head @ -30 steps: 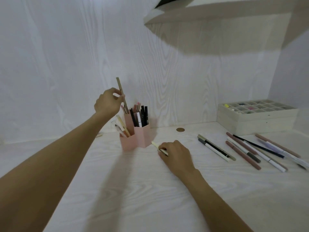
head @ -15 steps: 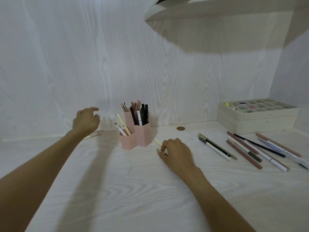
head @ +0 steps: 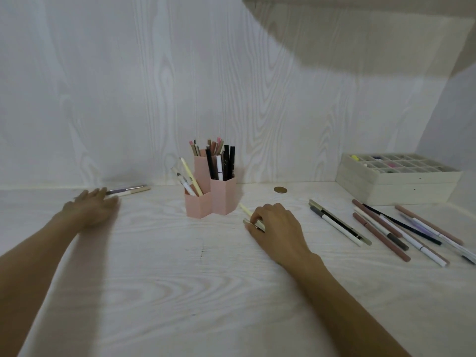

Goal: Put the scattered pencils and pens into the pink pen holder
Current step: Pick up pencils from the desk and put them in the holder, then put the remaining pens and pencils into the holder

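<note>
The pink pen holder (head: 221, 199) stands at the back middle of the desk, with several pens and pencils upright in its hexagonal cups. My right hand (head: 277, 229) rests on the desk just right of it, fingers closed on a pale yellow pencil (head: 246, 210) whose tip points toward the holder. My left hand (head: 91, 210) lies flat and open at the left, fingertips reaching two pens (head: 128, 191) that lie by the back wall. Several more pens and pencils (head: 381, 228) lie scattered on the right.
A white compartment box (head: 396, 184) with small items sits at the back right. A round brass disc (head: 280, 189) is set in the desk behind my right hand. A shelf (head: 360, 3) hangs overhead at the upper right.
My left hand let a pencil go into the holder, then swung down and left to the two pens by the wall. My right hand stayed on the yellow pencil.
</note>
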A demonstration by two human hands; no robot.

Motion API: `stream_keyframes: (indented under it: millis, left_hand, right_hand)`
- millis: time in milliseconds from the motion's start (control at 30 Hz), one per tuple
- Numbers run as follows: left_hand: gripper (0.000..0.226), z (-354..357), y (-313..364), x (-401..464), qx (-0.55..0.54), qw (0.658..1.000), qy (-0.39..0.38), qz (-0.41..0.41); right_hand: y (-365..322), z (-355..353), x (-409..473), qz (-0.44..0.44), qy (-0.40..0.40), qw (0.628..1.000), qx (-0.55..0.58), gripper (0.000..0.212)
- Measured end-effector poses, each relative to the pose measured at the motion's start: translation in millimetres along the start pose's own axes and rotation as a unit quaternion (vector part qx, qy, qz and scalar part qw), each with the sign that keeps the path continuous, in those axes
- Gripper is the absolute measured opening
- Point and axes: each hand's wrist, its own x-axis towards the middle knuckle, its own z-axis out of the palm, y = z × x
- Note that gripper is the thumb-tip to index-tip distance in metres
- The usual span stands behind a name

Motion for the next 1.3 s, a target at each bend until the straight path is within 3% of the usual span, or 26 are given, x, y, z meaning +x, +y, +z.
stream_keyframes:
  millis: [367,467,567,867,967,1033,1167,1300]
  left_hand:
    - [0.048,11.6,45.3,-31.6,-0.015,0.996,0.064,0.057]
    - [0.046,18.8,55.9,-54.8,-0.055,0.992,0.084,0.073]
    - [0.047,24.4,65.4,-82.4,-0.075,0.991,0.085,0.073]
    - [0.048,29.4,66.8,-126.4,-0.096,0.982,0.158,0.050]
    - [0.046,27.4,69.5,-128.3,-0.094,0.982,0.158,0.053]
    - [0.045,26.3,68.1,-127.6,-0.096,0.980,0.164,0.055]
    - [0.045,25.6,66.1,-126.8,-0.110,0.980,0.160,0.053]
    - [0.045,24.0,65.6,-126.4,-0.120,0.980,0.153,0.054]
  right_hand:
    - [-1.1,-2.1,4.0,-0.019,0.062,0.998,-0.019,0.023]
    - [-5.3,-7.1,0.9,-0.007,0.088,0.995,0.042,0.017]
    - [-10.7,-14.1,-0.9,0.037,0.063,0.989,0.129,0.016]
    - [-44.8,-77.8,49.2,0.114,0.142,0.894,0.409,0.007]
    - [-68.3,-91.3,74.1,0.065,0.184,0.894,0.403,0.018]
    - [-88.3,-85.2,87.9,0.028,0.184,0.916,0.356,0.019]
    - [-116.8,-57.5,102.0,-0.050,0.138,0.968,0.202,0.014]
    - [-121.8,-27.5,105.3,-0.074,0.089,0.987,0.114,0.010]
